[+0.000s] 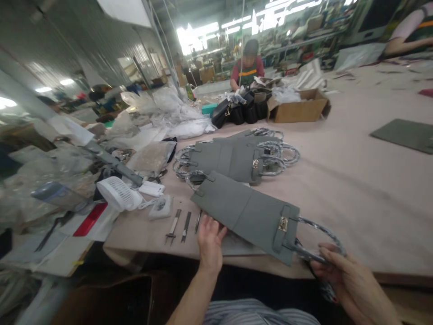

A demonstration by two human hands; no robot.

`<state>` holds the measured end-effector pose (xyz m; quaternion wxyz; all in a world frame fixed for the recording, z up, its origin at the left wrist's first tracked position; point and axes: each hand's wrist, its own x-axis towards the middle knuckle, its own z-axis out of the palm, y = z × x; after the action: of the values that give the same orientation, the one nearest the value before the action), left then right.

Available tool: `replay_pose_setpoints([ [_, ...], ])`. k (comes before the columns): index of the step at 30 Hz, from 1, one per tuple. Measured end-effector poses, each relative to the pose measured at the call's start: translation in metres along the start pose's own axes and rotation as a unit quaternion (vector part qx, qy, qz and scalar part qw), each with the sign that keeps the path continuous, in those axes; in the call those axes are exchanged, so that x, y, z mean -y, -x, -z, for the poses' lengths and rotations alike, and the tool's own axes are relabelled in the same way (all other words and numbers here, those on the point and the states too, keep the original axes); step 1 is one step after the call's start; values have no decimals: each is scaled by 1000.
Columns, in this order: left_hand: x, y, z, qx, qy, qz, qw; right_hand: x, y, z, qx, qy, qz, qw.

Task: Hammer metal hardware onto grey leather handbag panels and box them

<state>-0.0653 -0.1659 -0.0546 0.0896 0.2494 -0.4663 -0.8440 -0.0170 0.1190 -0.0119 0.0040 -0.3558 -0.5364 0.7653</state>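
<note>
A flat grey handbag panel (243,207) with a metal clasp (283,223) lies slanted in front of me, with a plastic-wrapped handle at each end. My right hand (341,271) is closed round the near-right handle (324,232). Against the panel's lower left edge rests my left hand (210,241), its fingers stretched out and thumb apart, the tips partly hidden by the edge. Behind it is a pile of similar grey handbag panels (219,158) with wrapped handles. Left of my left hand lie a metal caliper-like tool (174,225) and a flat dark tool (186,225).
A white fan (118,194), a white power bank (151,188) and plastic bags (169,113) crowd the left side. Black bags (237,110) and a cardboard box (299,108) stand at the back. Another grey panel (406,134) lies right. A person (248,67) sits across.
</note>
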Motion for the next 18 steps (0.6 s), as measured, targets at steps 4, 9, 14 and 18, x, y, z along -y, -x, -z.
replay_pose_setpoints([
  [4,-14,-11,-1,-25,70,102,992,-34,44,11,14,-7,-69,998],
  [9,-33,-20,-2,-41,-15,8,999,-72,75,15,60,10,-144,988],
  [14,-72,-21,-27,84,-62,-141,984,-88,76,6,117,27,-147,982],
  [18,-100,-65,-57,179,-108,-175,962,-83,74,-29,157,35,-136,978],
])
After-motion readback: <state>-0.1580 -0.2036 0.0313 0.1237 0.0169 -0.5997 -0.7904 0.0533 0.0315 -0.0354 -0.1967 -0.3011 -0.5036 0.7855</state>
